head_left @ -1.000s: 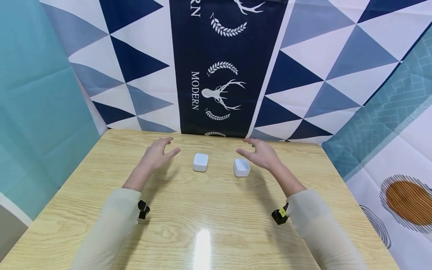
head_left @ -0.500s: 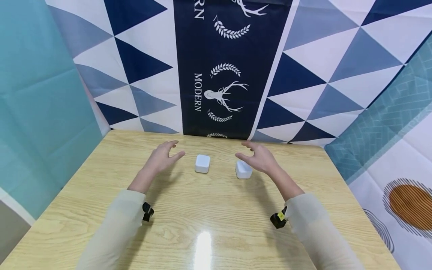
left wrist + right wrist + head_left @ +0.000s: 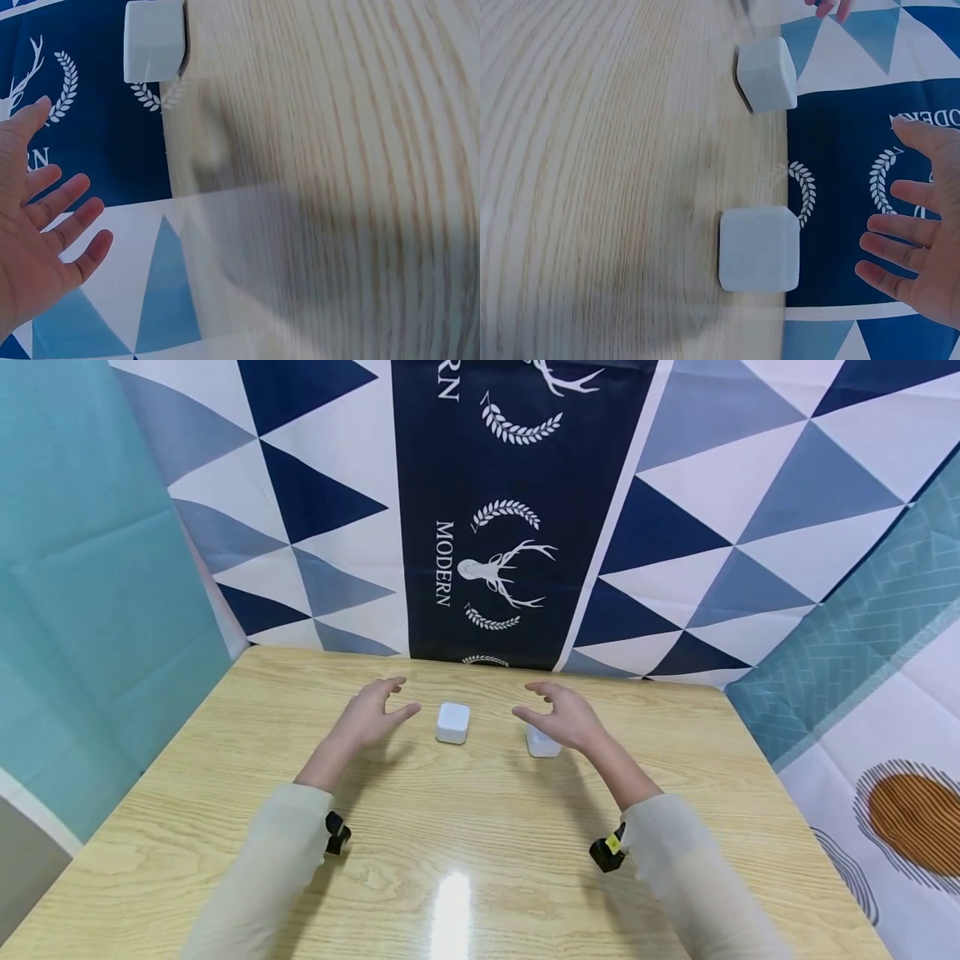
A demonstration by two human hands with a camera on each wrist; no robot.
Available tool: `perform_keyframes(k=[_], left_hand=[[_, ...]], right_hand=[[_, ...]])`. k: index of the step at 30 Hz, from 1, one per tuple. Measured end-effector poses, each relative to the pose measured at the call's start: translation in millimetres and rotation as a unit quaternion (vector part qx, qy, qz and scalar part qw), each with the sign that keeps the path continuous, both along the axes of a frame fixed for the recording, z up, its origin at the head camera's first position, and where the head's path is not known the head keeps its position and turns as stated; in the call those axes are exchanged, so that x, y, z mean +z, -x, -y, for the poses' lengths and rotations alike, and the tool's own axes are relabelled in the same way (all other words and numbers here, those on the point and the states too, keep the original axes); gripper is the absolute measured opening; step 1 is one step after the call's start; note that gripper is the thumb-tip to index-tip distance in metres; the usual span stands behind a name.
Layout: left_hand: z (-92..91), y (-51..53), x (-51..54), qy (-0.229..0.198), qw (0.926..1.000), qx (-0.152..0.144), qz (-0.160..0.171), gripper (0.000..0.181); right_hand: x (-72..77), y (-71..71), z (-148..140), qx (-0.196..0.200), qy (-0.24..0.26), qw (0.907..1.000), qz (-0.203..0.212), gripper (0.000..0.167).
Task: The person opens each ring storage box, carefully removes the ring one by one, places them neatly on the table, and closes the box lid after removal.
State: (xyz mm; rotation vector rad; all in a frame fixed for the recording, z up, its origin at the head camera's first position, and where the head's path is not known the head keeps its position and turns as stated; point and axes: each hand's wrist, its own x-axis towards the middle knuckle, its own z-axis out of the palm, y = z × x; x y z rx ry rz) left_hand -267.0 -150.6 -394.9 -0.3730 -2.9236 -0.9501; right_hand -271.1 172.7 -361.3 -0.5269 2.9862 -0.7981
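Two white cube-like pieces with rounded edges stand apart on the wooden table (image 3: 465, 810). My left hand (image 3: 373, 714) hovers left of the left white cube (image 3: 453, 723), thumb and fingers spread and holding nothing. That cube also shows at the top of the left wrist view, beyond the relaxed left hand (image 3: 37, 240). Above the right white cube (image 3: 544, 745) is my right hand (image 3: 566, 720), hiding part of it in the head view. In the right wrist view the right hand (image 3: 937, 232) has parted fingers, apart from the right cube (image 3: 760, 251).
A patterned cloth (image 3: 480, 527) with triangles and a dark deer panel hangs behind the table's back edge. Teal cloth (image 3: 97, 577) hangs at the left, and another printed cloth (image 3: 885, 727) at the right. A small black device (image 3: 607, 852) sits on each wrist.
Both hands have moved slightly inward, the left toward the left cube and the right over the right cube. The head view has shifted a little. Both cubes stay in place on the table.
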Motion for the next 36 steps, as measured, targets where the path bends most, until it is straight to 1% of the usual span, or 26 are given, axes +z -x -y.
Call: perform_keyframes(k=[5, 11, 15, 23, 32, 36], left_hand=[[-2.5, 0.6, -3.2, -0.001, 1.0000, -0.003, 0.007, 0.072], [-6.6, 0.6, -6.3, -0.016, 0.9998, -0.010, 0.009, 0.071], [-9.7, 0.7, -8.7, -0.020, 0.9997, -0.007, 0.013, 0.071], [-17.1, 1.3, -15.2, -0.037, 0.9987, -0.009, 0.033, 0.068], [-22.5, 1.7, -19.7, -0.043, 0.9984, -0.004, 0.037, 0.071], [-24.5, 1.4, -23.0, -0.055, 0.9977, -0.010, 0.038, 0.072]], right_hand=[[-2.3, 0.5, 4.4, 0.006, 0.005, 1.0000, 0.001, 0.061], [-5.4, 0.4, 8.9, 0.007, 0.002, 1.0000, 0.003, 0.060], [-8.5, 0.8, 12.0, 0.012, 0.003, 0.9999, -0.001, 0.060], [-14.3, 0.0, 19.1, 0.017, 0.015, 0.9996, 0.014, 0.060], [-21.3, 0.1, 25.6, 0.025, 0.020, 0.9994, 0.008, 0.058], [-25.9, 0.7, 28.0, 0.024, 0.025, 0.9994, 0.007, 0.056]])
